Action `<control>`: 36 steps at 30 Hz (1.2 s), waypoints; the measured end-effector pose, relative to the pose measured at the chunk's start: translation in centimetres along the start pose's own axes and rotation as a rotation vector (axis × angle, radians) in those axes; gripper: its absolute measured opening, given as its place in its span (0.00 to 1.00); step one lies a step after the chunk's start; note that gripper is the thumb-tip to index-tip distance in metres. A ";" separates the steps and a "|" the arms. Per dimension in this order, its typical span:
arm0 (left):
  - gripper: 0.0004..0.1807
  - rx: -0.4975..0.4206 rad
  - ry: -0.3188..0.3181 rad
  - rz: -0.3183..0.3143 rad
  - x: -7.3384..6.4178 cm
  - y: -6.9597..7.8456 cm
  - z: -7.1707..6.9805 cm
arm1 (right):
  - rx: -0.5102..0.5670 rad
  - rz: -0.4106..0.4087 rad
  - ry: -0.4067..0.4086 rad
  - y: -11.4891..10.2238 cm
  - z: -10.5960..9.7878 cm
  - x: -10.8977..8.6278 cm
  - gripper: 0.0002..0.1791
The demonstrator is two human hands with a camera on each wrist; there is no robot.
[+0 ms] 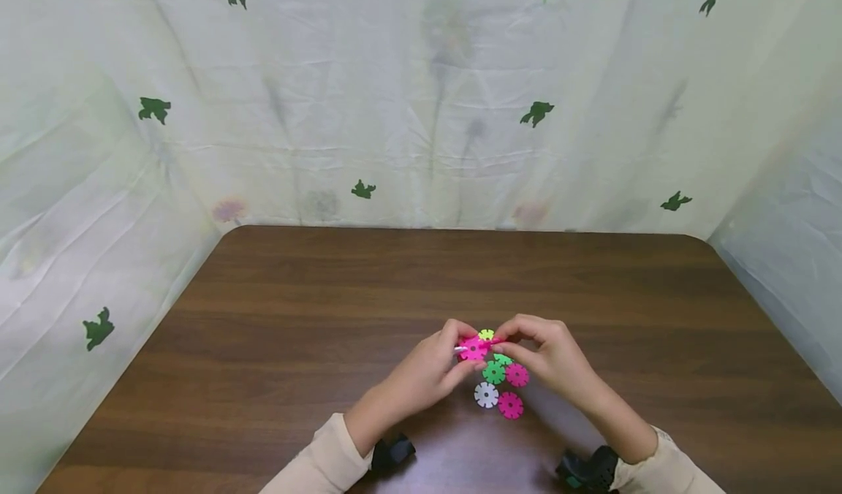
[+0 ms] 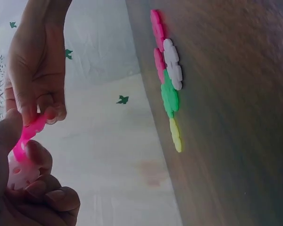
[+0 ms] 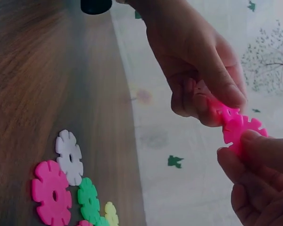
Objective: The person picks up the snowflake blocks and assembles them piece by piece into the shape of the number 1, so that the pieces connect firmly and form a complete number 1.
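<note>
Notched plastic discs are in both hands, above the table. My left hand (image 1: 427, 366) grips a pink notched disc (image 1: 472, 348) with a white disc (image 1: 459, 349) beside it, partly hidden by the fingers. With thumb and fingertips, my right hand (image 1: 542, 349) pinches another pink disc (image 3: 244, 132). In the right wrist view its edge meets the pink piece in the left hand; how far their notches engage cannot be told. Beneath the hands lie a white disc (image 1: 486, 394), two pink discs (image 1: 510, 405), two green discs (image 1: 494, 372) and a yellow disc (image 1: 485, 334).
The brown wooden table (image 1: 329, 282) extends around the hands, its far edge against a pale curtain (image 1: 395, 99) with green leaf shapes. Dark straps with devices (image 1: 393, 451) sit at both wrists, by the cream sleeves (image 1: 332, 454).
</note>
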State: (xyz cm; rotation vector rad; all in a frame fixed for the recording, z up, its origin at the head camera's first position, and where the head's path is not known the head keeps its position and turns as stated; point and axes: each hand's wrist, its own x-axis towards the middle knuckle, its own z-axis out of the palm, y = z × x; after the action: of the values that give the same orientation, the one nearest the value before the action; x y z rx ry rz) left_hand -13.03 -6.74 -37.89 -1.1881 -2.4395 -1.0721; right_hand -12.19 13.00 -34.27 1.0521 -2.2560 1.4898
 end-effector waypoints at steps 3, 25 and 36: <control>0.19 0.017 -0.015 -0.018 0.0 0.0 -0.2 | 0.036 0.023 -0.006 0.0 0.1 0.0 0.09; 0.18 0.214 0.197 0.164 0.2 -0.1 -0.5 | 0.288 0.330 -0.038 2.4 0.8 -1.6 0.10; 0.18 0.213 0.217 0.121 0.2 -0.5 -1.1 | -0.193 0.360 -0.122 6.4 -0.7 -5.6 0.14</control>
State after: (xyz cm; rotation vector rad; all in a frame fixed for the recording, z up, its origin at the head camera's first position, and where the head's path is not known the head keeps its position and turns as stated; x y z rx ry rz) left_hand -13.69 -7.57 -37.26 -1.0752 -2.2213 -0.8352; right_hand -12.64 17.43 -41.55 0.7266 -2.7243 1.3198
